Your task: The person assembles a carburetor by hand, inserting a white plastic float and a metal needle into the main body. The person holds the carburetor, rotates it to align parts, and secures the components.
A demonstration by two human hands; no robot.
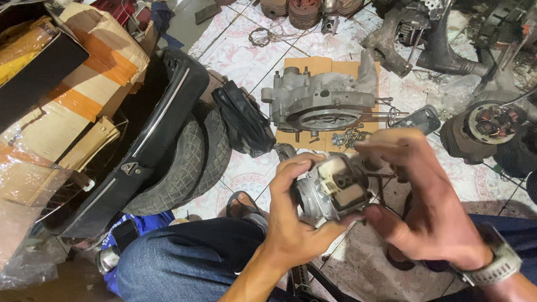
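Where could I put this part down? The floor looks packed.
Bare tile shows between the black seat and the cardboard under the engine casing. Another bare strip lies right of the right hand, before the flywheels. The top edge, among cylinders, is crowded.

Motion blurs the small metal engine part (332, 191) and the right hand (421, 204) on it, whose forearm, like the left forearm, runs off the bottom edge.

Dim, even indoor light with soft shadows; motion blur smears the right hand (430, 202), and edges bend slightly.
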